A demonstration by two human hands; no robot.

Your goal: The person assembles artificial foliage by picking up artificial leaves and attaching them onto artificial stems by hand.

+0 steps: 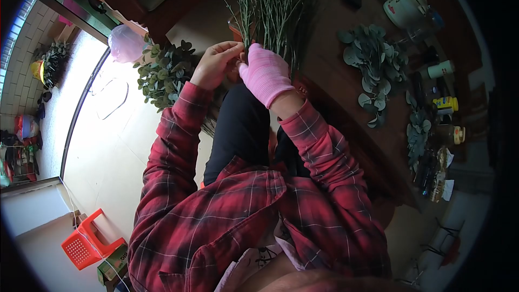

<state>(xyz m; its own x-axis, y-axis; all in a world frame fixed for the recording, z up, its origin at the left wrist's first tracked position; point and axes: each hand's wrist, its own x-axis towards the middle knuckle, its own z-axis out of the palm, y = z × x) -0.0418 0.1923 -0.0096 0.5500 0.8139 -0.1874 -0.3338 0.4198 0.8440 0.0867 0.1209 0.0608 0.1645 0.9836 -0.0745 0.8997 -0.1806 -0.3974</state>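
Note:
My bare left hand [217, 63] is closed, thumb and fingertips pinched at the base of a thin bunch of leafy green stems [245, 13]. Against it, my right hand [266, 74], in a pink knitted glove, is closed around the same stems. Their lower ends are hidden behind the hands. Just right of this bunch, a fuller bundle of similar thin green stems [284, 8] lies on the brown table, reaching down past the glove. To the left of my left hand is a bunch of round-leaved eucalyptus-like foliage [167, 73].
More grey-green round-leaved sprigs [373, 67] lie on the brown table [330, 75] at right, near a white pot-like container [405, 6], bottles and a yellow-labelled jar [445, 105]. A red plastic stool [89, 240] stands lower left. A pale plastic bag [128, 43] is at upper left.

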